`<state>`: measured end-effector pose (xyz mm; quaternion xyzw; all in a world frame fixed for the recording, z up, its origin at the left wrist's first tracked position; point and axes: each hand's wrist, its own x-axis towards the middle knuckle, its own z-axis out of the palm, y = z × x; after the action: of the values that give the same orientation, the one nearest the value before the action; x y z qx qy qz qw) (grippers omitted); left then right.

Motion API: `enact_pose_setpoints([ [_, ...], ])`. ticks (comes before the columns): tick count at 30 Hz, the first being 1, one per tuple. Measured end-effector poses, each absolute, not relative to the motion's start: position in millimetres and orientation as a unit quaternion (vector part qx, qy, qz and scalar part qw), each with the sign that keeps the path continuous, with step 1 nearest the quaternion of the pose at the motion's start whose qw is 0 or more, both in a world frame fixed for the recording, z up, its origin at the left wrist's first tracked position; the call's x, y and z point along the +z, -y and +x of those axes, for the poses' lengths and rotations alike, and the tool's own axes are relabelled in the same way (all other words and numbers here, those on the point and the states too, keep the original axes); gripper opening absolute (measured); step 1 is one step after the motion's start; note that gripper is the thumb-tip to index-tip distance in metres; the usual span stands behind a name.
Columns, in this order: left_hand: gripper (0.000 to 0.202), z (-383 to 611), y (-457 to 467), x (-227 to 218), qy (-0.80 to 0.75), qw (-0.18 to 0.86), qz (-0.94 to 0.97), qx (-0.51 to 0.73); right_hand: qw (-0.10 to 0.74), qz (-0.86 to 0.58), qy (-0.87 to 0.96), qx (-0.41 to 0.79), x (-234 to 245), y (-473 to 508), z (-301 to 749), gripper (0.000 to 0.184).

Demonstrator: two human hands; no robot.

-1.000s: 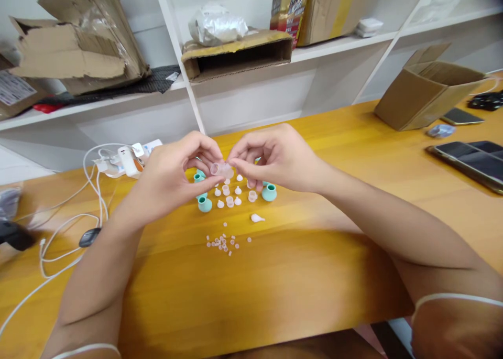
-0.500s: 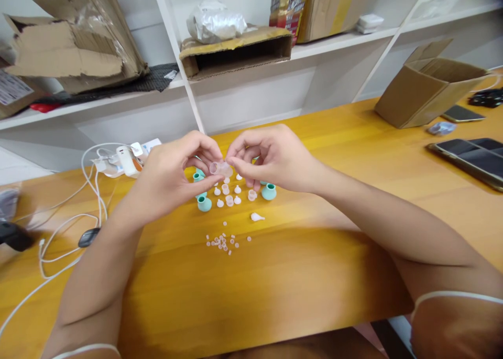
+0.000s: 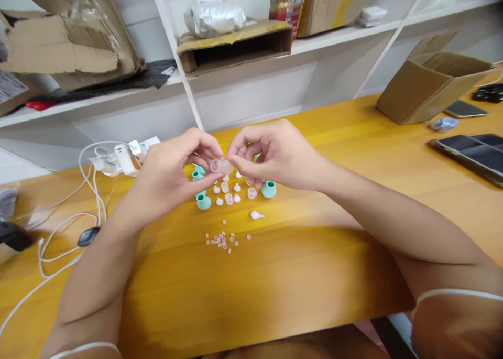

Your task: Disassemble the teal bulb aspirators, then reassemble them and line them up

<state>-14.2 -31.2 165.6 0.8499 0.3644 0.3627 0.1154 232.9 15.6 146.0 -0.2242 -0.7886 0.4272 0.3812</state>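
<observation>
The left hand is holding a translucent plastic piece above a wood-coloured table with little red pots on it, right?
Not quite: the head view shows the little pots are mint green, not red. The left hand does hold a translucent plastic piece above the table.

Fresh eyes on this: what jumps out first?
Mid-frame, the bare left hand holds a small translucent plastic tube, the bare right hand touching its right end. Just below, round open-necked teal pieces stand either side of small white pieces on the orange-brown wooden table. Upper right stands an open brown cardboard box.
</observation>
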Motion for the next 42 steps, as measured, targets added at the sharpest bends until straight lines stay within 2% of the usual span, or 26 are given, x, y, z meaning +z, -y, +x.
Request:
enact_pose_setpoints([
  [7,0.028,-11.8,30.0,163.6,-0.347,0.113,0.844,0.393,0.384,-0.229,0.771,0.453,148.8,-14.8,232.7,0.022],
  [21,0.021,-8.9,31.3,164.7,-0.375,0.073,0.851,0.360,0.372,-0.231,0.787,0.435,147.1,-17.5,233.5,0.020],
  [29,0.028,-8.0,30.9,164.6,-0.359,0.170,0.833,0.386,0.350,-0.228,0.753,0.508,151.9,-20.7,235.6,0.026],
  [33,0.028,-9.0,31.2,169.6,-0.363,0.158,0.840,0.371,0.364,-0.227,0.744,0.512,153.9,-25.1,239.0,0.026],
  [39,0.019,-10.9,30.9,173.3,-0.366,0.133,0.850,0.354,0.360,-0.242,0.757,0.489,153.5,-26.1,238.7,0.024],
  [42,0.017,-11.4,29.3,173.1,-0.357,0.127,0.854,0.356,0.338,-0.267,0.805,0.409,156.9,-26.2,245.8,0.025],
])
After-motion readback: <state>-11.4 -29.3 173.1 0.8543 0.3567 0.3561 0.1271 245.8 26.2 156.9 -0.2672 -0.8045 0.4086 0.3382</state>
